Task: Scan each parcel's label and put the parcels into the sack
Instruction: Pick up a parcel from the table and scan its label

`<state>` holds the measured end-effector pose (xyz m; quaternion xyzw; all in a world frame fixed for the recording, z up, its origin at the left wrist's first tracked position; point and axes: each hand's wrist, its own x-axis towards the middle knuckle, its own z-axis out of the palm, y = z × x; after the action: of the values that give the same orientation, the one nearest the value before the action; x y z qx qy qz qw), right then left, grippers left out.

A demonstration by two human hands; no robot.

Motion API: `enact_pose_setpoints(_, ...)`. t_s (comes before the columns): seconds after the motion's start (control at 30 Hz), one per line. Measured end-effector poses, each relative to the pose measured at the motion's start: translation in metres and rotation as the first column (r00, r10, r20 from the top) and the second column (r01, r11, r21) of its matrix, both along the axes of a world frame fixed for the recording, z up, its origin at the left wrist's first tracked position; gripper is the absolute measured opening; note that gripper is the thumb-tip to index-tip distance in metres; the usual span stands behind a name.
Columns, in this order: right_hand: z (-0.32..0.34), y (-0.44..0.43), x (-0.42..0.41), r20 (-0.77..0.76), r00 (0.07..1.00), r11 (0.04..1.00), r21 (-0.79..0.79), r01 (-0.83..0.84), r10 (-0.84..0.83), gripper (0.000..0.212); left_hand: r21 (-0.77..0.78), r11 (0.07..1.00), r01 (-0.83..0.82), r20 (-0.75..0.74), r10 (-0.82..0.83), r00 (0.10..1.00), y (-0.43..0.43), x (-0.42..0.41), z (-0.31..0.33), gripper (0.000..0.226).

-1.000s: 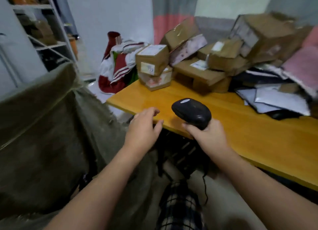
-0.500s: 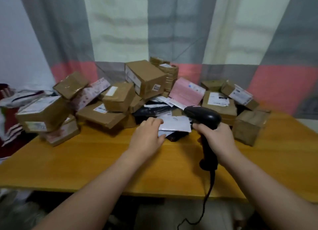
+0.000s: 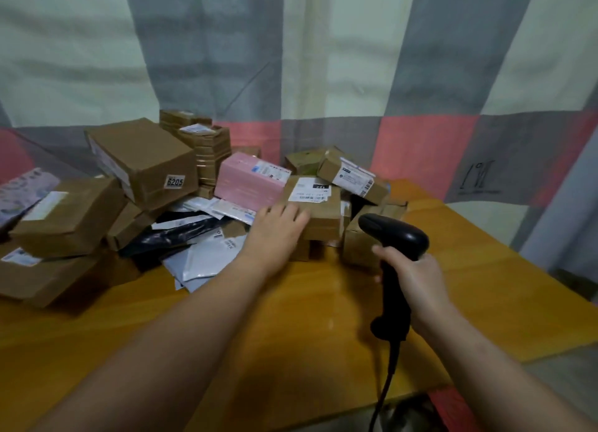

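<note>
Orange-yellow wooden table (image 3: 291, 350) in front; behind it a curtain (image 3: 291, 59) — cream, grey and pink blocks — backlit, dim soft light.

A glossy orange-yellow wooden worktop (image 3: 291, 328) lies under the left grip (image 3: 278, 231) and the right grip (image 3: 411, 276). Beyond both grips hangs a curtain (image 3: 323, 59) of grey, cream and pink blocks. Its dark printed mark (image 3: 479, 179) sits beyond the right grip, to its right.
</note>
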<state>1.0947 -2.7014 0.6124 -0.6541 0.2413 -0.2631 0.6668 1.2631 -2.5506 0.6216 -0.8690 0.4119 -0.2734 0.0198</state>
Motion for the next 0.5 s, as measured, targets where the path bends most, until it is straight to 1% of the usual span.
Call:
enact_pose_setpoints(0.07, 0.002, -0.003, -0.001, 0.008, 0.999, 0.999, 0.017, -0.033, 0.033, 0.010, -0.043, 0.998, 0.037, 0.014, -0.036, 0.999, 0.018, -0.007, 0.009, 0.050)
enact_pose_setpoints(0.13, 0.004, -0.001, 0.000, 0.020, 0.996, 0.996, 0.027, -0.082, 0.081, 0.010, -0.052, 0.993, 0.103, 0.071, -0.099, 0.993, 0.041, -0.021, 0.017, 0.053)
enact_pose_setpoints(0.23, 0.007, 0.008, 0.004, 0.077, 0.985, 0.985, 0.069, -0.160, 0.155, 0.009, -0.045, 0.986, 0.158, 0.163, -0.149, 0.975, 0.075, -0.042, 0.015, 0.059)
enact_pose_setpoints(0.3, 0.007, 0.020, 0.005, 0.106, 0.973, 0.969, 0.124, -0.216, 0.203, 0.017, -0.046, 0.982, 0.185, 0.171, -0.174, 0.970, 0.098, -0.060, 0.005, 0.063)
enact_pose_setpoints(0.37, 0.002, 0.034, 0.006, 0.093, 0.966, 0.949, 0.185, -0.253, 0.239, 0.027, -0.058, 0.976, 0.208, 0.144, -0.198, 0.970, 0.117, -0.076, -0.010, 0.066)
enact_pose_setpoints(0.4, -0.001, 0.042, 0.006, 0.063, 0.964, 0.941, 0.207, -0.267, 0.259, 0.031, -0.060, 0.978, 0.198, 0.111, -0.190, 0.975, 0.124, -0.083, -0.018, 0.067)
enact_pose_setpoints(0.5, -0.016, 0.065, 0.005, -0.056, 0.956, 0.929, 0.256, -0.266, 0.289, 0.040, -0.090, 0.992, 0.091, -0.066, -0.097, 0.993, 0.136, -0.100, -0.041, 0.059)
